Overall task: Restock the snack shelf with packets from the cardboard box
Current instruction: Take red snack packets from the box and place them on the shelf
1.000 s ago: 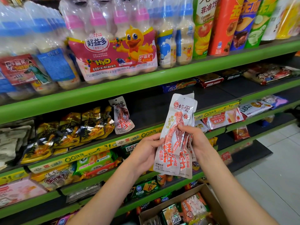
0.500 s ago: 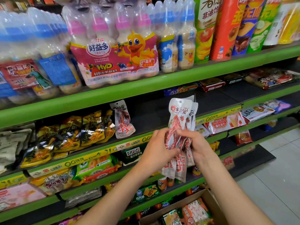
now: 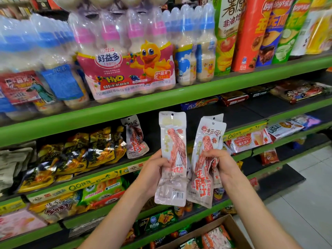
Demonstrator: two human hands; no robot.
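Since half a second ago the bunch of packets has been split: one packet (image 3: 172, 159) now stands apart in the left hand (image 3: 152, 175), its back with the barcode toward the camera, while the right hand (image 3: 223, 166) keeps the remaining packets (image 3: 204, 159), printed fronts showing. Each grip is closed round its load at mid-height — left fingers curled about the single packet's edge, right fingers bunching the clear film of the others. Both loads stand upright, side by side and just apart, in front of the second green shelf (image 3: 100, 178). On that shelf, to the left, a matching packet (image 3: 134, 139) leans upright beside a row of yellow-and-black bags (image 3: 75, 155). Above, shrink-wrapped drink bottles (image 3: 125, 69) fill the top shelf. Down at the lower edge the cardboard box (image 3: 228, 223) sits open — more packets lie inside.
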